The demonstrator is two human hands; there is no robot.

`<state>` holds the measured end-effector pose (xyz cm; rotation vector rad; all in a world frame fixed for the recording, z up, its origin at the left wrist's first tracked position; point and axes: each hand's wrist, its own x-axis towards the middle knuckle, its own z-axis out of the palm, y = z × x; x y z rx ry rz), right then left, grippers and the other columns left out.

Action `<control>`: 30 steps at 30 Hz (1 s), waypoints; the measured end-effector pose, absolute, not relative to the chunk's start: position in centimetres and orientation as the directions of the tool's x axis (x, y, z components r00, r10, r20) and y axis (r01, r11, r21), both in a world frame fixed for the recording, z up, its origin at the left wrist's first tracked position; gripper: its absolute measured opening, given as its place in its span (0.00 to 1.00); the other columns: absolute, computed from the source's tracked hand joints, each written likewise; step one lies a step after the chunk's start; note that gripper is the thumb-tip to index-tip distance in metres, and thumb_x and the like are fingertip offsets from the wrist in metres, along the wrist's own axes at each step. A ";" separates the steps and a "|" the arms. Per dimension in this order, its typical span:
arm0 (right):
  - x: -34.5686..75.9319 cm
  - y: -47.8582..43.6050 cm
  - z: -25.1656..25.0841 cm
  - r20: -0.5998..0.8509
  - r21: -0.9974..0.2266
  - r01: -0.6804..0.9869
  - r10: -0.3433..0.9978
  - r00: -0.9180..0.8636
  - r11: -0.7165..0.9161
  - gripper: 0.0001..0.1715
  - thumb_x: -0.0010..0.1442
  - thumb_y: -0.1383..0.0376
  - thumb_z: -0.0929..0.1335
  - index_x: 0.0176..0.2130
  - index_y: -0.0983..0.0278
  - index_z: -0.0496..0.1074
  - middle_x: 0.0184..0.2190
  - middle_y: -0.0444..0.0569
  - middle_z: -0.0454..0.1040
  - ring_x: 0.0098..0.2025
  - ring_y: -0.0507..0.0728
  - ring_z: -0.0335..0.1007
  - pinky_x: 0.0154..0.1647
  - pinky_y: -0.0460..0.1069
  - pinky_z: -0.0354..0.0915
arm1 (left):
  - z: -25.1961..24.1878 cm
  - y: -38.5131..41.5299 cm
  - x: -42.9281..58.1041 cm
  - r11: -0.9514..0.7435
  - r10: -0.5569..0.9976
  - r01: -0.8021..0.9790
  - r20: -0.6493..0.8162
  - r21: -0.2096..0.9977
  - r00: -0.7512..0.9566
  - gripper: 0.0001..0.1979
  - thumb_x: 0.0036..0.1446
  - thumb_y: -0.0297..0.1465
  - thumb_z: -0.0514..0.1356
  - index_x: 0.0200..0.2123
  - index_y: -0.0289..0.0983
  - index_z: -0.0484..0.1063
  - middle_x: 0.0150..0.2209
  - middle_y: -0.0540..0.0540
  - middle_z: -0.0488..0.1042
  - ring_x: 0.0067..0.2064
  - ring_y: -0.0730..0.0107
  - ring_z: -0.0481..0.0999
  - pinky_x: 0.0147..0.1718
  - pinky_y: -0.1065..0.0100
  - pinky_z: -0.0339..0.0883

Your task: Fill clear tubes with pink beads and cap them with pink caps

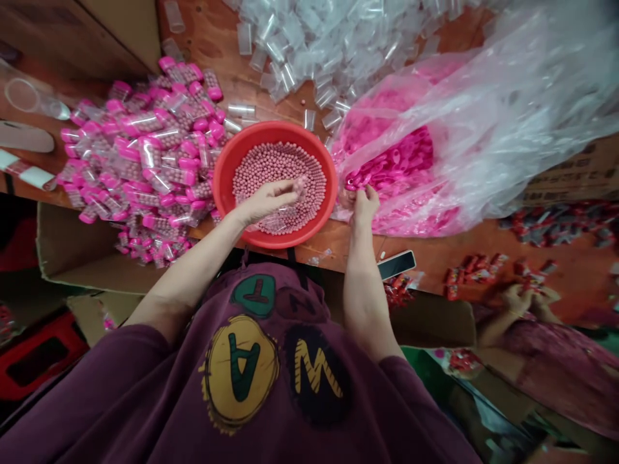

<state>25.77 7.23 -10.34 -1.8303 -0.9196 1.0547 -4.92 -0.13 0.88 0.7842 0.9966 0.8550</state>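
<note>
Over a red bowl (223, 212) of small pink beads (271, 161), my left hand (268, 198) is closed around a small clear tube (300, 187) that seems to have beads in it. The fingers cover part of the tube. At the near-left edge of an open clear bag (464, 148), my right hand (366, 203) pinches a bright pink plastic cap (355, 185). More pink caps (406, 158) lie loose inside the bag. Left of the bowl is a heap of bead-filled tubes with pink caps (155, 142).
Empty clear tubes (290, 45) are piled at the back of the wooden table (207, 38). A phone (397, 264) lies at the front edge. Below the capped heap is an open cardboard box (87, 251). At far right a co-worker's hands (527, 299) handle red packets.
</note>
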 end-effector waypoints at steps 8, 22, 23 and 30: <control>22.8 3.0 -2.4 -0.465 -0.881 -0.206 0.858 0.219 -0.425 0.12 0.50 0.63 0.73 0.38 0.58 0.76 0.32 0.39 0.79 0.24 0.48 0.64 0.21 0.43 0.64 | 5.0 -2.4 -5.8 0.538 0.843 -0.509 -0.432 0.672 0.320 0.17 0.69 0.40 0.67 0.53 0.33 0.81 0.43 0.37 0.86 0.47 0.56 0.88 0.44 0.60 0.78; 12.8 1.9 0.7 -0.262 -0.964 0.133 0.914 -0.311 -0.231 0.30 0.67 0.42 0.72 0.60 0.53 0.77 0.41 0.45 0.79 0.39 0.57 0.75 0.49 0.60 0.80 | 4.8 -4.4 -7.2 0.583 0.785 -0.551 -0.589 0.598 0.192 0.09 0.74 0.31 0.58 0.41 0.35 0.77 0.32 0.43 0.83 0.28 0.69 0.82 0.29 0.68 0.70; 12.6 1.9 0.6 -0.239 -0.964 0.192 0.916 -0.321 -0.184 0.28 0.68 0.44 0.71 0.61 0.53 0.77 0.44 0.46 0.81 0.42 0.59 0.77 0.53 0.62 0.80 | 4.6 -4.5 -7.2 0.590 0.772 -0.550 -0.611 0.591 0.172 0.10 0.74 0.30 0.57 0.40 0.35 0.76 0.31 0.44 0.82 0.27 0.70 0.81 0.28 0.69 0.69; 12.9 1.8 1.1 -0.065 -0.694 0.663 0.892 -0.446 0.281 0.25 0.62 0.72 0.65 0.57 0.64 0.75 0.56 0.62 0.80 0.61 0.69 0.76 0.69 0.69 0.72 | 4.2 -5.7 -7.5 0.536 0.813 -0.612 -0.552 0.582 0.187 0.08 0.72 0.30 0.60 0.40 0.34 0.77 0.34 0.44 0.83 0.29 0.70 0.82 0.32 0.68 0.72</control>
